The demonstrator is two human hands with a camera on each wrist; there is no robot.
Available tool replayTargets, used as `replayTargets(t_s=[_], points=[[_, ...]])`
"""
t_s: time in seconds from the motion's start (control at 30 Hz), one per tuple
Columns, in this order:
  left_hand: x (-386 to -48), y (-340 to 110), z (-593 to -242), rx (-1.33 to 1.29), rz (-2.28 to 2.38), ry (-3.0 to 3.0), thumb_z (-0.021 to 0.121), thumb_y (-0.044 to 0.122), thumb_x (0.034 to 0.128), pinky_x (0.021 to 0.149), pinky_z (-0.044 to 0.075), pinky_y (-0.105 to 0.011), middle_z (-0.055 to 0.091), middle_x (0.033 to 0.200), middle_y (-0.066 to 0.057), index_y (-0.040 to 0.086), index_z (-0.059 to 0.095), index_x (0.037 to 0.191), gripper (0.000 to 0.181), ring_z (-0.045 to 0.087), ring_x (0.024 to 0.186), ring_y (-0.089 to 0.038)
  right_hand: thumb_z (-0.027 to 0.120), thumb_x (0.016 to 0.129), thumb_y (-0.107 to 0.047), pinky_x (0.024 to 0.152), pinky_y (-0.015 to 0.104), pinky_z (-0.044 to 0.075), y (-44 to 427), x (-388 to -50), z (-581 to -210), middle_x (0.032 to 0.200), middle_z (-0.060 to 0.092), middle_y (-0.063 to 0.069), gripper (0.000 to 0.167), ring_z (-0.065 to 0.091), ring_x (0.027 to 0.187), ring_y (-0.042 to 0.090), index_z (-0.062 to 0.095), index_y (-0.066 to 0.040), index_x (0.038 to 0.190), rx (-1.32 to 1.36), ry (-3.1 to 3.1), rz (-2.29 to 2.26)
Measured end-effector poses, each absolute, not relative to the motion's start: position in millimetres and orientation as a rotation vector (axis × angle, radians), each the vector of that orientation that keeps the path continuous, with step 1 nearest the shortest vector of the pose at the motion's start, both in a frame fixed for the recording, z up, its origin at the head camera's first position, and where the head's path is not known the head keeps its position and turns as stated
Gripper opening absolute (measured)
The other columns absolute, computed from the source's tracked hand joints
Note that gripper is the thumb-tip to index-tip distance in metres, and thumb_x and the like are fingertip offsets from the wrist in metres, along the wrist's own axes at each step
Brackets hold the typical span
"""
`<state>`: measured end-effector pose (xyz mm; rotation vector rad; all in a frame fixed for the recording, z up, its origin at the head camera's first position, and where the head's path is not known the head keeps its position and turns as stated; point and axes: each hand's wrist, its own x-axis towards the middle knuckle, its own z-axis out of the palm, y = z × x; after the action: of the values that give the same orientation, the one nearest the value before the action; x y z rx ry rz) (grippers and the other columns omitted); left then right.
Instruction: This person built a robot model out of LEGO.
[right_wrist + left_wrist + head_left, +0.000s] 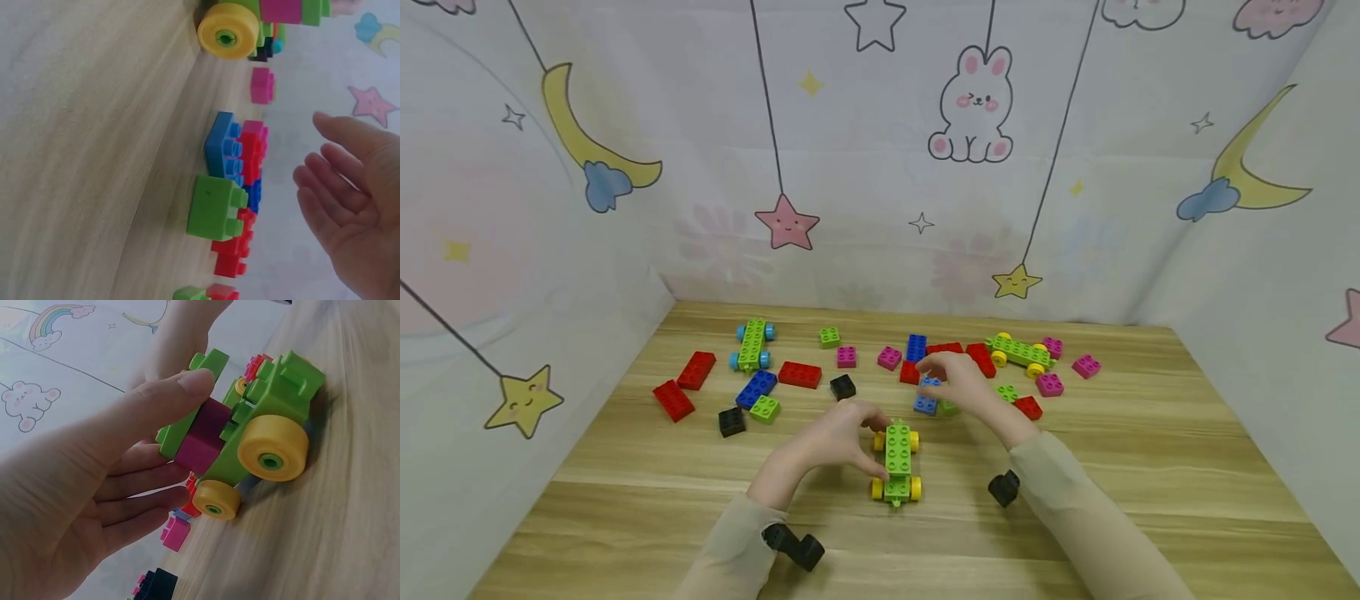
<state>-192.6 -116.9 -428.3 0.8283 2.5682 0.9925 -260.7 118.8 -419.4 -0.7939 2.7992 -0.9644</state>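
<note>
The yellow-wheeled toy car (pixel 897 469) stood near the middle of the wooden worktop (pixel 925 554), well in from its back edge. On its base, a green brick (pixel 178 434) topped a magenta brick (pixel 205 437), and the left hand (pixel 841 437) held that upper piece, thumb and fingers curved about it. The right hand (pixel 958 379) hovered by a light-blue brick (pixel 927 405), thumb apart from loosely bent fingers, holding nothing. A blue-wheeled car (pixel 752 346) stood near the back left corner; red bricks (pixel 801 375) lay along the back edge.
</note>
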Motion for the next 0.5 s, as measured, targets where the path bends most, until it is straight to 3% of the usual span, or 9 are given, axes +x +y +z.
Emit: replayTargets(t_s=[0.33,0.5], points=[[-194,-117,-429,0.831,0.979,2.566,0.090,0.037,0.0676,0.094,0.052,-0.039,0.068,0.114,-0.002,0.009,0.067,0.118,0.062,0.061,0.105,-0.018,0.075,0.086,-0.014,0.081,0.037,0.056,105,-280,-429,0.106,0.070,0.011,0.028,0.063,0.091,0.022,0.071,-0.003,0.112,-0.679,2.882,-0.881],[-194,-117,-429,0.838,0.976,2.561,0.090,0.036,0.0676,0.092,0.052,-0.037,0.068,0.113,-0.003,0.008,0.066,0.118,0.063,0.061,0.104,-0.019,0.075,0.086,-0.014,0.083,0.039,0.055,99,-283,-430,0.110,0.068,0.013,0.031,0.063,0.094,0.024,0.070,-0.003,0.115,-0.631,2.900,-0.813]])
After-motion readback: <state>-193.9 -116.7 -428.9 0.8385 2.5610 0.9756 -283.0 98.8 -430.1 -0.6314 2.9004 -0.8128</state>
